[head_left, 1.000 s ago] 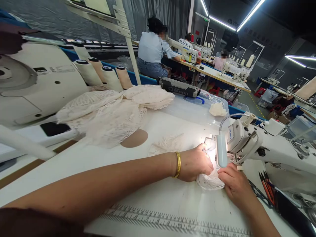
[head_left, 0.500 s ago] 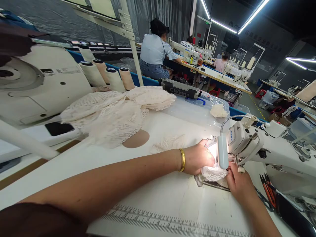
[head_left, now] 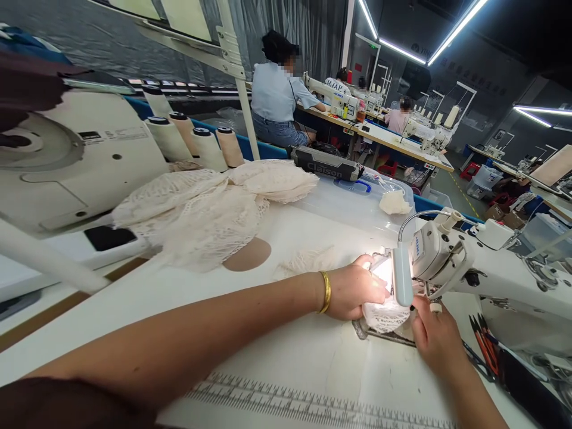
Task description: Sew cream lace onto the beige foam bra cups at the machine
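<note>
White lace fabric [head_left: 386,317] lies bunched under the head of a white sewing machine [head_left: 469,256], lit brightly by its work lamp [head_left: 403,277]. From the left, my left hand [head_left: 355,291] grips the lace with curled fingers, a gold bangle at its wrist. On the other side, close to the needle area, my right hand [head_left: 435,333] pinches the fabric's edge, its fingertips partly behind the lamp. The needle itself is hidden by the lamp and hands.
A heap of cream lace [head_left: 214,214] lies at the back left, before several thread cones [head_left: 205,149]. A printed ruler [head_left: 313,402] runs along the front edge. Orange-handled tools [head_left: 485,345] lie at right. A co-worker [head_left: 279,89] sits beyond.
My left hand has shifted slightly left with the lace, and a little more of the lace shows below its fingers. My right hand stays almost in place.
</note>
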The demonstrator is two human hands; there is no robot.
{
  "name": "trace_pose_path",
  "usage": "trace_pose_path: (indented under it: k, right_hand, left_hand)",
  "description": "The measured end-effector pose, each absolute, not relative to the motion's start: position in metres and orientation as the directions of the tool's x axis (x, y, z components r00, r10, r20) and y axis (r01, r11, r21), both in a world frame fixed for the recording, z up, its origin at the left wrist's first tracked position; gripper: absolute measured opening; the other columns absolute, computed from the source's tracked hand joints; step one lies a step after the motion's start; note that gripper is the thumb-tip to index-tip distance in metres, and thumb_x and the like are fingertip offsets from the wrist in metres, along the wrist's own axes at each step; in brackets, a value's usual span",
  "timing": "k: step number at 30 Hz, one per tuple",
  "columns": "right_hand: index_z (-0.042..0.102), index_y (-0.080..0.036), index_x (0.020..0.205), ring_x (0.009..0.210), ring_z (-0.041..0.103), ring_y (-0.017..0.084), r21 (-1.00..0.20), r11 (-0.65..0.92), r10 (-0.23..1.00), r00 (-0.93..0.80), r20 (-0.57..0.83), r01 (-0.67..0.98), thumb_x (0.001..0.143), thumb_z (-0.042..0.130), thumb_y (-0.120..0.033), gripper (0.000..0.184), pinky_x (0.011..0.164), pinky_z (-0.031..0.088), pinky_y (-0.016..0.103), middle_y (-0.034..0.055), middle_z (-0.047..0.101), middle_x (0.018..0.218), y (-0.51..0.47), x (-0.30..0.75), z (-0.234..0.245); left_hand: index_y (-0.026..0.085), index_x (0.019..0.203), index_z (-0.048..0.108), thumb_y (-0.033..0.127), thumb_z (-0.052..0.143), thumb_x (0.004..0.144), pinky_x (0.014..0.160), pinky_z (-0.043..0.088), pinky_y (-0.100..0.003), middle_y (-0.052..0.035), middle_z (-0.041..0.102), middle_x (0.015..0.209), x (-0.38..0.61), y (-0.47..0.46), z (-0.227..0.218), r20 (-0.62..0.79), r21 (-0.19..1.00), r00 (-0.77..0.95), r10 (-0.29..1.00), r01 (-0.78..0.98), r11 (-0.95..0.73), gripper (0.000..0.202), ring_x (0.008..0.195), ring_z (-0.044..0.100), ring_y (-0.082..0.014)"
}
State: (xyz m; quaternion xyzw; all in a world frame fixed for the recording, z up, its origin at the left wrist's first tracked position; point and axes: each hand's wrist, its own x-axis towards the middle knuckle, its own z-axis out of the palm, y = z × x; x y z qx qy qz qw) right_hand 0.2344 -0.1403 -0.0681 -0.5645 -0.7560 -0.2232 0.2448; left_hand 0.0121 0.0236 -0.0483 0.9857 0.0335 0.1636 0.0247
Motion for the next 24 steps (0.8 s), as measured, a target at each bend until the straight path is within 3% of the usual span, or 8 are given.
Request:
trace_pose_path:
  k: [5, 9, 12, 15, 17, 20, 22, 24]
  right_hand:
    - [0.056, -0.018, 0.135, 0.117, 0.067, 0.027, 0.04, 0.446, 0.697, -0.375, 0.611, 0.894, 0.105, 0.052, -0.021, 0.031, 0.098, 0.05, 0.042, 0.0112, 0.075, 0.12, -0.145, 0.213, -0.051]
    - [0.064, -0.022, 0.119, 0.097, 0.067, 0.024, 0.028, 0.394, 0.781, -0.35, 0.517, 0.919, 0.108, 0.05, -0.026, 0.018, 0.078, 0.048, 0.034, 0.0059, 0.074, 0.097, -0.136, 0.207, -0.054]
    - [0.066, -0.023, 0.1, 0.08, 0.064, 0.022, 0.033, 0.318, 0.807, -0.288, 0.516, 0.948, 0.107, 0.044, -0.015, 0.024, 0.068, 0.043, 0.032, 0.0031, 0.067, 0.08, -0.131, 0.215, -0.062]
    - [0.064, -0.022, 0.098, 0.078, 0.064, 0.021, 0.007, 0.304, 0.79, -0.256, 0.557, 0.953, 0.108, 0.041, -0.016, 0.026, 0.071, 0.045, 0.032, 0.0033, 0.067, 0.081, -0.133, 0.222, -0.064]
    - [0.063, -0.02, 0.112, 0.087, 0.067, 0.022, -0.006, 0.317, 0.787, -0.259, 0.56, 0.949, 0.112, 0.041, -0.029, 0.024, 0.074, 0.048, 0.033, 0.0068, 0.072, 0.094, -0.136, 0.221, -0.063]
    - [0.056, -0.017, 0.129, 0.105, 0.068, 0.028, 0.009, 0.303, 0.791, -0.257, 0.555, 0.953, 0.109, 0.044, -0.055, 0.045, 0.073, 0.051, 0.035, 0.015, 0.072, 0.118, -0.136, 0.211, -0.064]
    - [0.058, -0.018, 0.124, 0.097, 0.067, 0.027, 0.055, 0.245, 0.781, -0.23, 0.581, 0.968, 0.11, 0.045, -0.045, 0.033, 0.068, 0.049, 0.034, 0.0143, 0.072, 0.113, -0.132, 0.205, -0.067]
    - [0.06, -0.02, 0.11, 0.081, 0.064, 0.022, 0.119, 0.203, 0.755, -0.233, 0.613, 0.972, 0.106, 0.043, -0.022, 0.017, 0.066, 0.046, 0.032, 0.0087, 0.071, 0.095, -0.129, 0.205, -0.069]
  left_hand:
    - [0.022, 0.107, 0.073, 0.042, 0.071, 0.078, 0.092, 0.038, -0.052, -0.0118, 0.069, 0.099, 0.009, 0.014, -0.036, 0.24, 0.019, 0.951, 0.193, 0.194, -0.981, 0.035, 0.086, 0.06, -0.0301]
    - [0.016, 0.1, 0.069, 0.058, 0.072, 0.076, 0.084, 0.042, -0.047, -0.0132, 0.066, 0.097, 0.012, 0.004, -0.036, 0.165, 0.035, 0.959, 0.229, 0.226, -0.973, 0.048, 0.086, 0.059, -0.0309]
    - [0.02, 0.1, 0.07, 0.045, 0.076, 0.077, 0.081, 0.041, -0.043, -0.009, 0.066, 0.097, 0.013, 0.008, -0.038, 0.102, 0.085, 0.98, 0.173, 0.165, -0.983, 0.034, 0.082, 0.06, -0.027]
    - [0.022, 0.092, 0.072, 0.03, 0.064, 0.094, 0.083, 0.039, -0.041, -0.0057, 0.068, 0.095, 0.012, 0.014, -0.038, 0.182, 0.13, 0.975, 0.129, 0.106, -0.986, 0.011, 0.08, 0.061, -0.0225]
    - [0.02, 0.084, 0.071, 0.03, 0.055, 0.102, 0.085, 0.038, -0.04, -0.0052, 0.071, 0.094, 0.014, 0.015, -0.037, 0.279, 0.19, 0.95, 0.143, 0.092, -0.977, 0.026, 0.086, 0.062, -0.022]
    - [0.019, 0.081, 0.068, 0.028, 0.049, 0.107, 0.086, 0.038, -0.038, -0.0028, 0.073, 0.091, 0.018, 0.012, -0.032, 0.325, 0.312, 0.93, 0.169, 0.063, -0.948, 0.034, 0.088, 0.063, -0.0194]
    - [0.018, 0.078, 0.065, 0.024, 0.044, 0.108, 0.084, 0.038, -0.036, -0.0017, 0.074, 0.087, 0.019, 0.011, -0.027, 0.304, 0.37, 0.938, 0.169, 0.048, -0.928, 0.037, 0.084, 0.062, -0.0172]
    - [0.018, 0.076, 0.061, 0.024, 0.04, 0.11, 0.083, 0.038, -0.035, -0.0012, 0.075, 0.085, 0.018, 0.011, -0.023, 0.262, 0.404, 0.953, 0.152, 0.035, -0.914, 0.041, 0.082, 0.063, -0.0165]
